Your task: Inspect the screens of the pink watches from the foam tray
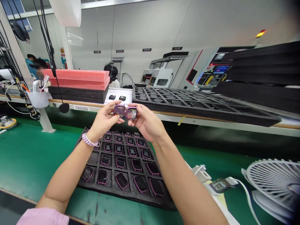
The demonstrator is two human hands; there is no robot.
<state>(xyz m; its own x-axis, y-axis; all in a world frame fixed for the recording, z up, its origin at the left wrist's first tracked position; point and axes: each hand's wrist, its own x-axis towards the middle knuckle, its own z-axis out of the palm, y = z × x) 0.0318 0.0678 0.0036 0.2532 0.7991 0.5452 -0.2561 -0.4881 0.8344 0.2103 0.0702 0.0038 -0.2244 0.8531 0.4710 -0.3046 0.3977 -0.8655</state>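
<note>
My left hand (105, 119) and my right hand (147, 122) are raised above the bench. Each pinches a square purple-framed smartwatch body with a glass face: the left one (119, 110) and the right one (131, 112). The two bodies are held side by side, almost touching, with their faces turned toward me. Below my hands lies a black foam tray (92, 182) with several similar watch bodies seated in its square pockets. My forearms hide part of it, and my hands cover its far rows.
The tray rests on a green bench mat (30, 156). At right are a white desk fan (272, 184) and a white cable with a small device (219, 186). On the raised shelf stand a large foam tray (201, 106) and pink-topped foam stacks (77, 78). A co-worker (111, 73) sits beyond.
</note>
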